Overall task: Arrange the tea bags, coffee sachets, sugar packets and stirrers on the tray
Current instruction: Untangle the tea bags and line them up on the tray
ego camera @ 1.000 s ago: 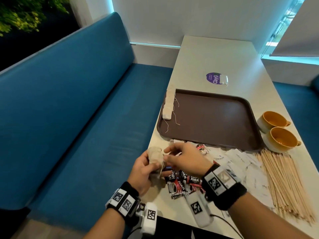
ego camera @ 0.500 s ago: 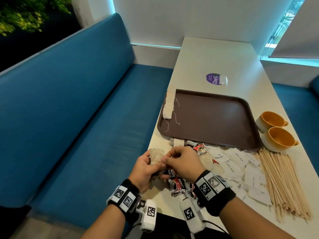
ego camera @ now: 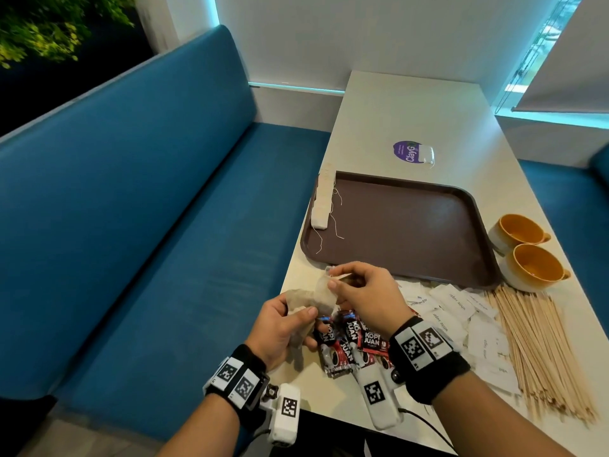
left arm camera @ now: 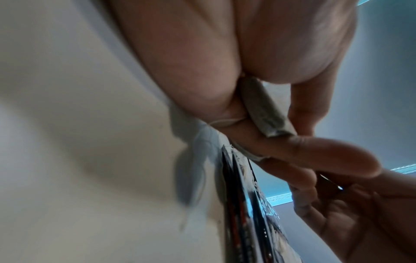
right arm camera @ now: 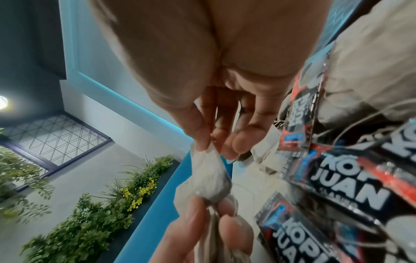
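Brown and bare over most of its floor, the tray (ego camera: 412,225) lies on the pale tabletop (ego camera: 412,107), with a row of white tea bags (ego camera: 323,202) lined along its left edge and their strings trailing onto the tray floor. Just in front of the tray's near rim, both hands work over the tabletop's left edge: the left hand (ego camera: 280,328) curls its thumb and fingers round a clump of loose tea bags (ego camera: 306,298), and the right hand (ego camera: 365,291) pinches the top of one tea bag (right arm camera: 209,178) between thumb and fingertips, so that the bag stretches between the two hands. Below and between the hands lie red-and-black coffee sachets (ego camera: 352,341) in a loose overlapping pile, partly hidden by the right wrist. To their right, white sugar packets (ego camera: 461,311) are scattered on the tabletop, and beyond these a thick bundle of wooden stirrers (ego camera: 540,347) lies near the tabletop's right edge. Two yellow-lined cups (ego camera: 527,255) stand just beside the tray's right rim, touching each other. A purple sticker (ego camera: 408,151) sits on the tabletop beyond the tray. A blue bench seat (ego camera: 148,225) runs along the left.
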`<state>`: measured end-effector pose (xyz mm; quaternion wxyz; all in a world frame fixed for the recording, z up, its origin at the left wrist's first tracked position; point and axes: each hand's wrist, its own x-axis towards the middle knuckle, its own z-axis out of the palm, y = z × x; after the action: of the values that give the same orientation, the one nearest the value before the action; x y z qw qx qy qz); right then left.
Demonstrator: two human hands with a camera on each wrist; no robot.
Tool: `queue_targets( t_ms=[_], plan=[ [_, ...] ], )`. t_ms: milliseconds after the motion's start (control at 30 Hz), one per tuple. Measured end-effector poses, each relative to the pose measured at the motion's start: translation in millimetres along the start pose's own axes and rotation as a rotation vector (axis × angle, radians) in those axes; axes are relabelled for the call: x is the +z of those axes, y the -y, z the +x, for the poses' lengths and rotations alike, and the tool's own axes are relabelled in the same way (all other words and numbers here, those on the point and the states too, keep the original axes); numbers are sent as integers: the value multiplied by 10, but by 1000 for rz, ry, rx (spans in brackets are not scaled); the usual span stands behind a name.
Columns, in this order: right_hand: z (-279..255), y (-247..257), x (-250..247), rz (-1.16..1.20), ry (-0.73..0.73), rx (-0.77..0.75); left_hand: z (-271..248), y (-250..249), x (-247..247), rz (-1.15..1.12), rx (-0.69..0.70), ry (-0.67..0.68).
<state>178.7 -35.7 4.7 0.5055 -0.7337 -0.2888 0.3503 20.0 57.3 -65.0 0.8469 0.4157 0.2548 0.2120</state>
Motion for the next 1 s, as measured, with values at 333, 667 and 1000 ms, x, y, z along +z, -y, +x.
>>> queue_targets(
  t_ms=[333,667,1000],
  plan=[
    [-108,-141,196,113,19,0,-1,-9,67,16,30,-105],
    [429,110,-80,86,-64,10,39,-14,44,-42,35,-96],
    [1585,98,-56,-224,-24,50,58,0,-10,-74,5,-55]
  ],
)
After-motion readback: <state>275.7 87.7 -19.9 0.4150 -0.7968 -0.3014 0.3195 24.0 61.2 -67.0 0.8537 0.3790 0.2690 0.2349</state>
